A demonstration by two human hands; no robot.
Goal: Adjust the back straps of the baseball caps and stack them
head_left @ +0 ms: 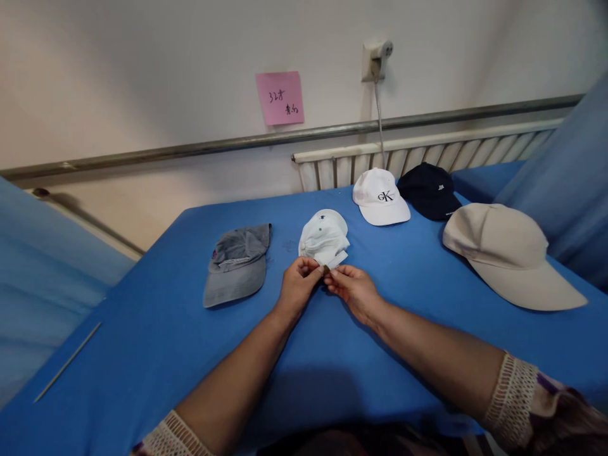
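Observation:
A pale, whitish baseball cap [323,234] lies in the middle of the blue-covered table, its brim pointing away from me and its back strap toward me. My left hand [303,278] is closed in a pinch at the near end of the strap. Opposite it, my right hand [351,288] pinches the strap too, fingertips almost meeting those of the left. Between the thumbs shows a small dark brownish bit, perhaps a buckle; the fingers hide most of it. Left of the hands rests a grey cap [240,263], its brim toward me.
Farther back sit a white cap with black letters [380,196] and a dark navy cap [427,190]. A large beige cap [498,247] lies at the right. At the left edge is a thin stick [69,361]. Blue curtains [38,272] flank the table; a radiator [327,171] stands behind.

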